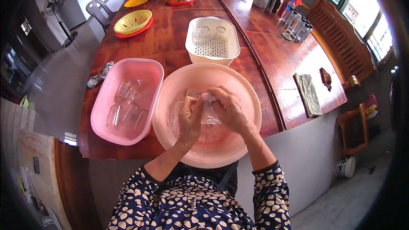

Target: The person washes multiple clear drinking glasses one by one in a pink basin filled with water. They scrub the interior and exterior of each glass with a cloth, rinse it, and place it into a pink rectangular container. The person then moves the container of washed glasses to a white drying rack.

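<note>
With my right hand's (230, 106) fingers pinching a white wad (208, 97) above the near round basin (213, 156) and my left hand's (190, 121) grip impossible to tell, slackening could drop it onto the clear glassware (210, 119) below.

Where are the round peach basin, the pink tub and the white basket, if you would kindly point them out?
Round peach basin (208, 75): head view, on its far inner wall.
Pink tub (137, 67): head view, on its far inner wall.
White basket (211, 48): head view, on its perforated bottom.
</note>
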A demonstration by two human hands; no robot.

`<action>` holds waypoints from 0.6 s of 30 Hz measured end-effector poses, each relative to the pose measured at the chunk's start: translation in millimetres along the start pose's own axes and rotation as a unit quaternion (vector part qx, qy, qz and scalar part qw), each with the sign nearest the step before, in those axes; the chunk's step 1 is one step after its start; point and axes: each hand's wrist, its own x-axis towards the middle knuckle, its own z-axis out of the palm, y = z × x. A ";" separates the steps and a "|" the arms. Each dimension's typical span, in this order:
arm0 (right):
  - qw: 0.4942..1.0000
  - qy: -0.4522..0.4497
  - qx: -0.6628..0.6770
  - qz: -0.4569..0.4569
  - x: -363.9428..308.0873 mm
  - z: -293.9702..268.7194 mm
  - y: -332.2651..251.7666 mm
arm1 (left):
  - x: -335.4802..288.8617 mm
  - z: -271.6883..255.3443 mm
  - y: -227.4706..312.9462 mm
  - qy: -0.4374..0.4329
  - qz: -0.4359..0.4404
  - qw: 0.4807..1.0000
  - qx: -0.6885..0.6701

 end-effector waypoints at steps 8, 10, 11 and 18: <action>0.985 -0.018 0.139 0.103 -9.2 -2.1 -1.4 | 6.6 -4.8 -4.8 0.056 -0.202 0.969 -0.133; 0.995 0.007 0.100 0.008 -10.2 5.0 -9.5 | 7.5 -7.4 -16.6 -0.035 -0.141 0.957 -0.252; 0.997 0.002 0.071 -0.039 -5.4 3.5 -17.1 | -0.8 -3.1 -20.1 -0.033 -0.128 0.948 -0.290; 0.982 0.092 0.127 0.109 -14.1 19.6 5.2 | 6.5 2.9 2.8 -0.058 -0.244 0.893 -0.373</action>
